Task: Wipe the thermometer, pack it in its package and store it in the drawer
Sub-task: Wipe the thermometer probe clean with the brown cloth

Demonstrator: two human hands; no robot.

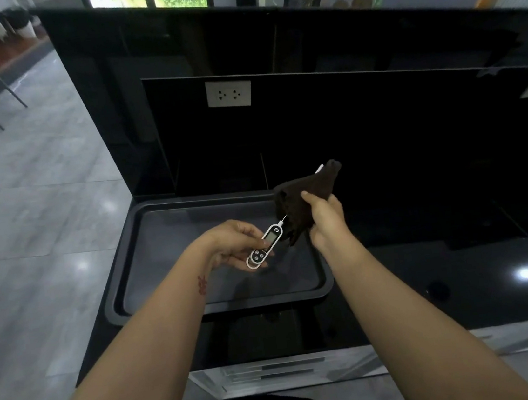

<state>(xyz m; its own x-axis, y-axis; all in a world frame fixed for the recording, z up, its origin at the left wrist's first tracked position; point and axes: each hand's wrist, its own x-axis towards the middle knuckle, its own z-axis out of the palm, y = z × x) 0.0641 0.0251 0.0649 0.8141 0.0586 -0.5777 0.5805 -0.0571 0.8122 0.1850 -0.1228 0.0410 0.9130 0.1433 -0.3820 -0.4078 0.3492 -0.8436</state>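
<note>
A white digital thermometer (265,245) with a small screen and dark buttons is held by its handle in my left hand (236,244), above a dark tray. Its thin metal probe runs up and to the right into a dark brown cloth (302,196), and the probe's tip pokes out past the cloth's far side. My right hand (326,220) grips that cloth, wrapped around the probe. No package is in view.
A dark rimmed tray (221,299) lies on the glossy black counter (446,263) below my hands. A black back panel with a white power socket (228,93) rises behind. Grey drawer fronts (277,372) show under the counter's front edge. Tiled floor lies to the left.
</note>
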